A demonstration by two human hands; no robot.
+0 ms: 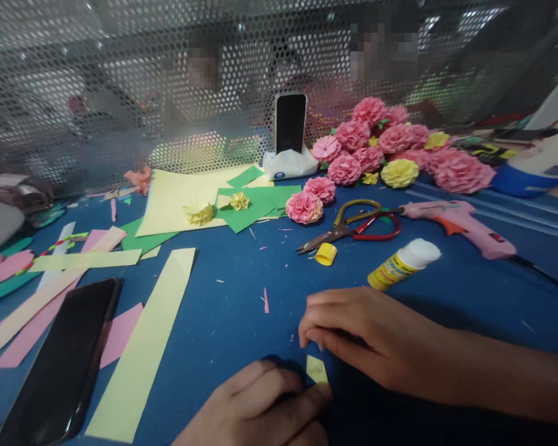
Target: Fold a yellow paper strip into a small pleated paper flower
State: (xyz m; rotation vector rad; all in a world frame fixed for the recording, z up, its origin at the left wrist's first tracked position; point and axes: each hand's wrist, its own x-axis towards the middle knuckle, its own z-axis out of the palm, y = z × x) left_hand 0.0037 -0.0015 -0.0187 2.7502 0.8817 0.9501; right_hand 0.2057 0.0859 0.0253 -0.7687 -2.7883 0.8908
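Note:
A small folded piece of pale yellow paper (pixel 317 370) is under the fingertips of my left hand (pixel 260 406), low in the head view. Those fingers are closed, pinching its near end against the blue table. Just beyond the paper, my right hand (pixel 367 331) is curled with its fingers together and pointing down. Its fingertips are apart from the visible paper, and whether anything is in them is hidden. Behind the right hand an uncapped glue stick (pixel 397 265) lies tilted on its side, with its yellow cap (pixel 326 254) nearby.
Open scissors (pixel 339 232) and a pink glue gun (pixel 469 226) lie beyond my right hand. Pink paper flowers (pixel 344 168) are heaped behind them. At left are a black phone (pixel 60 365) and a yellow paper strip (pixel 144 347). Another phone (pixel 291 124) stands before a perforated metal panel (pixel 134 93).

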